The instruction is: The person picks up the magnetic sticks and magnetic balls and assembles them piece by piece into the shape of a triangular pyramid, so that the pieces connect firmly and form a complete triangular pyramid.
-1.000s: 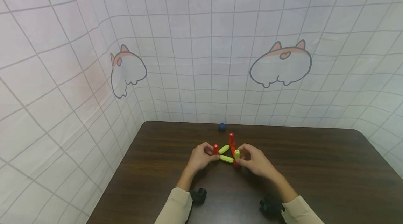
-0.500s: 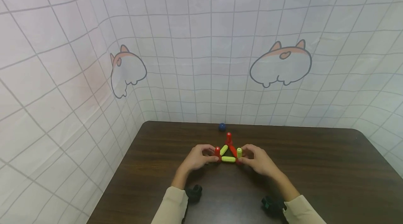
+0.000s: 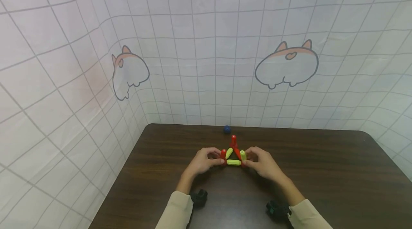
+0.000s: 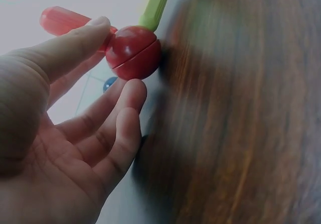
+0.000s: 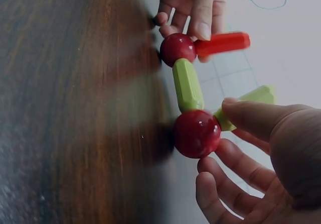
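A triangular frame of toy rods and balls stands on the table, with a yellow-green rod [image 3: 233,163] along its near side. Upright at the near left corner is a red rod [image 4: 62,20], which my left hand [image 3: 203,161] pinches between thumb and fingers just above a red ball [image 4: 133,52]. At the near right corner my right hand [image 3: 262,163] pinches a second yellow-green rod [image 5: 258,94], set in another red ball [image 5: 196,133] and leaning slightly left in the head view. A further red rod [image 3: 233,139] rises from the far corner, untouched.
Behind the frame, near the back edge of the dark wooden table [image 3: 322,168], lies a blue ball [image 3: 227,129]. White grid-patterned cloth [image 3: 206,43] hangs behind and to the left. Black wrist devices [image 3: 199,198] sit under both forearms.
The frame has turned a little, so its near rod went from slanted to level and the far red rod shifted left. The right-hand rod now tilts slightly left. Both hands keep their pinch.
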`<state>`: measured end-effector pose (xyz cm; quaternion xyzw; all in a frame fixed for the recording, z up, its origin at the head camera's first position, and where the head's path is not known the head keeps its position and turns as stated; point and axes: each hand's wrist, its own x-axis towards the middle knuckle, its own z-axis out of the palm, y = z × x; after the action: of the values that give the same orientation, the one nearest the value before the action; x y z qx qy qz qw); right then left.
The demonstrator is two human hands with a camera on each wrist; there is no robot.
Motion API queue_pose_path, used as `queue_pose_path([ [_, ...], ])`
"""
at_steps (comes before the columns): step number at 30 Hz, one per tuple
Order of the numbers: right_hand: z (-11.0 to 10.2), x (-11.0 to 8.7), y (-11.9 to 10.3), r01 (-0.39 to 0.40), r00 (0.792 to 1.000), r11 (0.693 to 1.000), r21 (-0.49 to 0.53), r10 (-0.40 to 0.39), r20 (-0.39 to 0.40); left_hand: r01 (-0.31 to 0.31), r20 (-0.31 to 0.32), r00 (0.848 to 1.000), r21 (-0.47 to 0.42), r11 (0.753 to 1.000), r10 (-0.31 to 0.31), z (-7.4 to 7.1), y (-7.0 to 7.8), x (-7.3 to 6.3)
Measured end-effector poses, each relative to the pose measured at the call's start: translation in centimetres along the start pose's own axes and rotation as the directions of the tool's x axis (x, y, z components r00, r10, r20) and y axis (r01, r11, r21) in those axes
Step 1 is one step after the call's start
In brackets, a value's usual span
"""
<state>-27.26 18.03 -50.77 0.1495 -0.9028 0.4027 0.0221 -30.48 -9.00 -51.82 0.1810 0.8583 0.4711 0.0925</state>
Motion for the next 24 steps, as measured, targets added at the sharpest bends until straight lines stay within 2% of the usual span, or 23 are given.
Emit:
queue_pose_path([
  [7, 0.20, -0.06, -0.33, 0.010, 1.000, 1.000, -0.014, -0.010, -0.014, -0.039, -0.015, 0.999, 0.027, 0.999, 0.040, 0.35, 0.18, 0.11],
  [19, 0.38, -0.03, -0.35, -0.006, 1.000, 1.000, -0.029, 0.006, -0.012, -0.056, -0.034, 0.998, 0.039, 0.998, 0.057, 0.79, 0.64, 0.13],
  [24, 0.45, -0.11, -0.46, -0.014, 1.000, 0.999, -0.031, 0.013, -0.014, -0.043, -0.043, 0.998, 0.061, 0.997, 0.046, 0.98, 0.51, 0.19],
])
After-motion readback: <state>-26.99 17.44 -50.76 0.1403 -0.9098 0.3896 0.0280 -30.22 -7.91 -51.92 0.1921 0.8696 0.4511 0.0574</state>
